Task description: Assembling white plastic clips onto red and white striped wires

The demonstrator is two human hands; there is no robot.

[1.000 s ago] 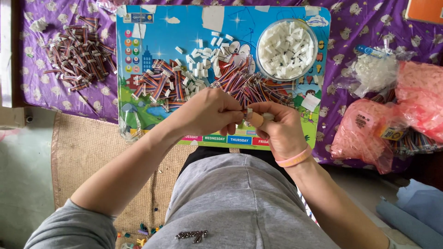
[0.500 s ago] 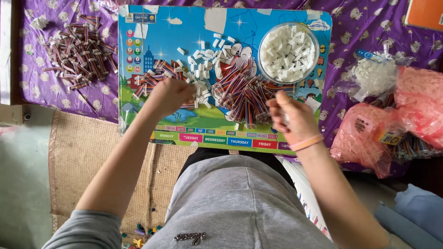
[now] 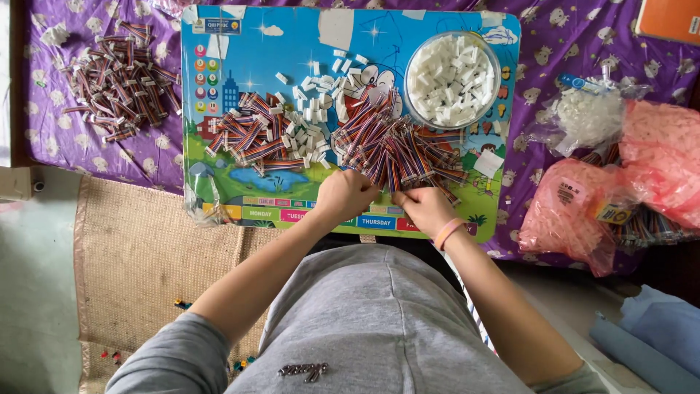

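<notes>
Both hands, left hand (image 3: 348, 195), right hand (image 3: 424, 208), pinching wires (image 3: 397, 157) at tray (image 3: 219, 208) front edge

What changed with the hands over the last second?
Half a second ago the hands were apart; now the left hand and right hand have come together at the near edge of the striped cable pile. The bowl of white connectors and board stayed put.

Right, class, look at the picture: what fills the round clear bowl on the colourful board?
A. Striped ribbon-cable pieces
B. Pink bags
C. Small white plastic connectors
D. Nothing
C: the round clear bowl at the board's upper right is heaped with small white plastic connectors, while the striped cable pieces lie loose on the board.
</notes>
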